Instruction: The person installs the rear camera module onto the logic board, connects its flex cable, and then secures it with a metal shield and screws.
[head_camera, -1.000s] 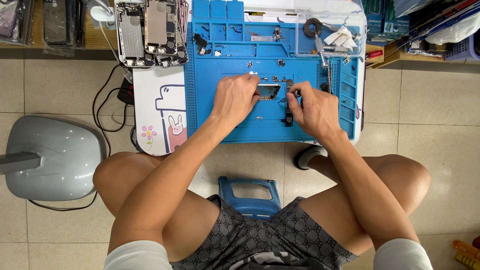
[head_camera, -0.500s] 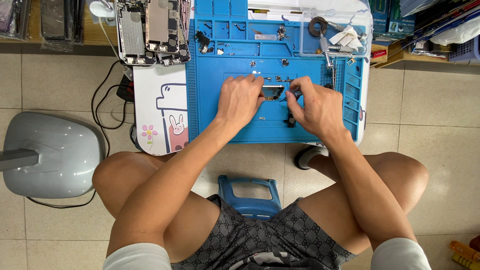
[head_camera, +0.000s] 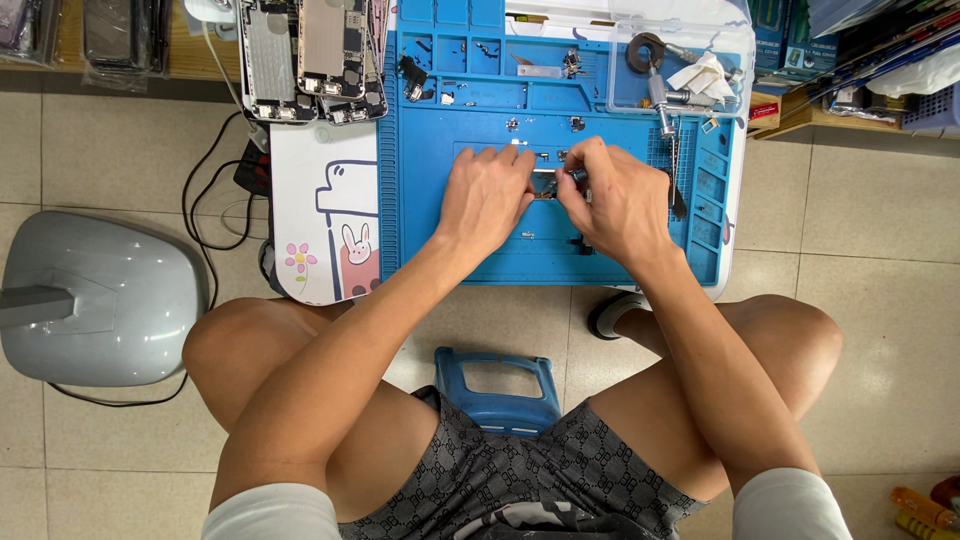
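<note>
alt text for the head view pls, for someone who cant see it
Seen from above, a seated person's left hand and right hand meet over a small dark part on a blue repair mat. Opened phones lie at the upper left.

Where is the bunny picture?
In the head view, the bunny picture is on the white board left of the blue mat, beside the left hand.

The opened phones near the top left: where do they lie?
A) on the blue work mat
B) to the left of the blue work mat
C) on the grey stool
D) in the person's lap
B: the opened phones lie side by side just past the left edge of the blue work mat.
</note>
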